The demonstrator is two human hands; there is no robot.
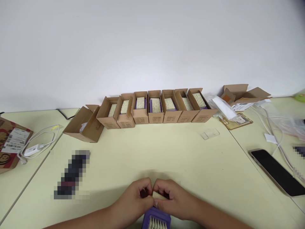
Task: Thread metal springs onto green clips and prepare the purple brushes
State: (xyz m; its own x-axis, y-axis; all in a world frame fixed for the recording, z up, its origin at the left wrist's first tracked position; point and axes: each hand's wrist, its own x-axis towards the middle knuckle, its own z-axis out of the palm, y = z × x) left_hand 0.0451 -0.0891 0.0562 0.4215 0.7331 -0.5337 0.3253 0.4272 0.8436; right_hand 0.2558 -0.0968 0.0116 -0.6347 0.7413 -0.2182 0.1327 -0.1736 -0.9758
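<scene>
My left hand (140, 196) and my right hand (169, 197) meet at the front middle of the table, fingers curled and thumbs almost touching. Between the right thumb and forefinger is a small flat cream-coloured piece (159, 196). Its near end reaches my left fingertips, which are pinched together; what they grip is hidden. Just below the hands, a purple frame-like tray (156, 215) carries rows of pointed cream pieces (157, 224), partly cut off by the bottom edge of the view.
Several open cardboard boxes (155, 118) line the wall, holding purple trays of cream pieces. Another open box (83, 125) stands left of them. A clear plastic piece (210, 134) and a phone (277, 171) lie to the right. A white charger (33, 149) with cable lies left.
</scene>
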